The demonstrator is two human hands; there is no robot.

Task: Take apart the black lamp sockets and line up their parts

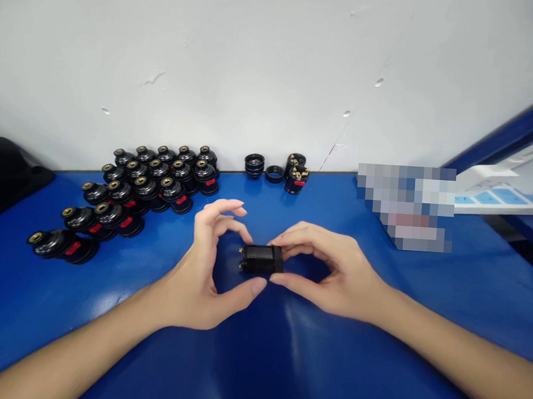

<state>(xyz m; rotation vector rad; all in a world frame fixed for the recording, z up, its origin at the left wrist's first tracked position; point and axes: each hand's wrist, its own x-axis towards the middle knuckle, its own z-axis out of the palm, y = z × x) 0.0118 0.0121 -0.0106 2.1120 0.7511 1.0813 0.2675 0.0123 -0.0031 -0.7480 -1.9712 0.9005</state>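
Note:
A black lamp socket core (263, 260) lies sideways between my hands, its brass terminals pointing left. My right hand (330, 266) grips its ringed right end between thumb and fingers. Around the left end, my left hand (212, 265) is curved with thumb and fingers apart, holding nothing. Beyond them near the wall are a black ribbed shell (254, 166), a black ring (274, 175) and two more socket cores, the nearer core (297, 180) showing brass terminals and a red switch.
Several assembled black lamp sockets (147, 192) with brass tops and red switches stand in rows at the left. A blurred-out item (410, 208) lies at the right of the blue table (423, 293). A white wall (256, 72) runs along the back.

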